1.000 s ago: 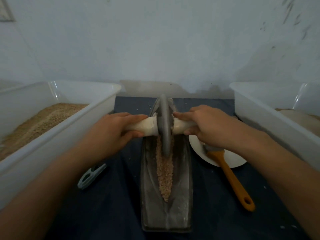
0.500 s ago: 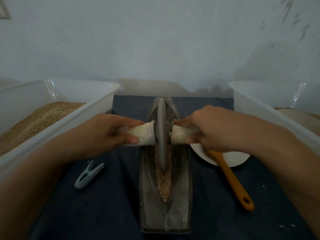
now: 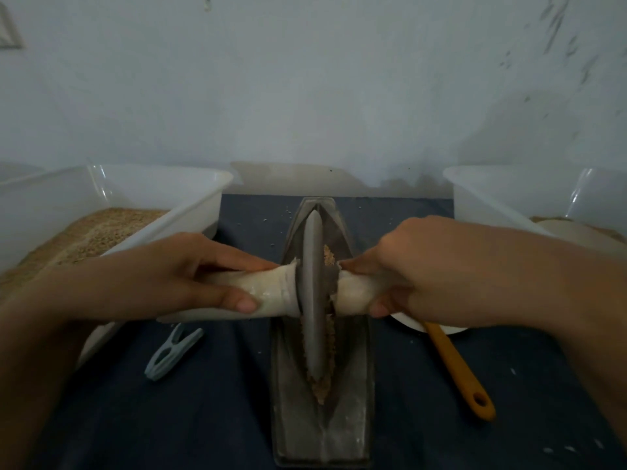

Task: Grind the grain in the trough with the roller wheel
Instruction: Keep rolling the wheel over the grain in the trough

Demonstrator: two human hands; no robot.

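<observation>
A long grey boat-shaped trough (image 3: 353,385) lies lengthwise on the dark cloth in front of me. A thin line of brown grain (image 3: 320,385) runs along its groove. The grey roller wheel (image 3: 314,293) stands on edge in the groove, over the grain. A pale axle passes through the wheel. My left hand (image 3: 176,276) grips the left axle handle (image 3: 268,293). My right hand (image 3: 424,269) grips the right handle (image 3: 353,293). Grain under the wheel is mostly hidden.
A white tub (image 3: 190,195) holding brown grain stands at the left; another white tub (image 3: 481,195) stands at the right. A grey-blue clothes peg (image 3: 169,356) lies left of the trough. An orange-handled tool (image 3: 458,371) rests on a white plate (image 3: 448,330) to the right.
The wheel has rolled toward me along the trough, from the far end to the middle. Both hands came back with it, keeping their hold on the handles.
</observation>
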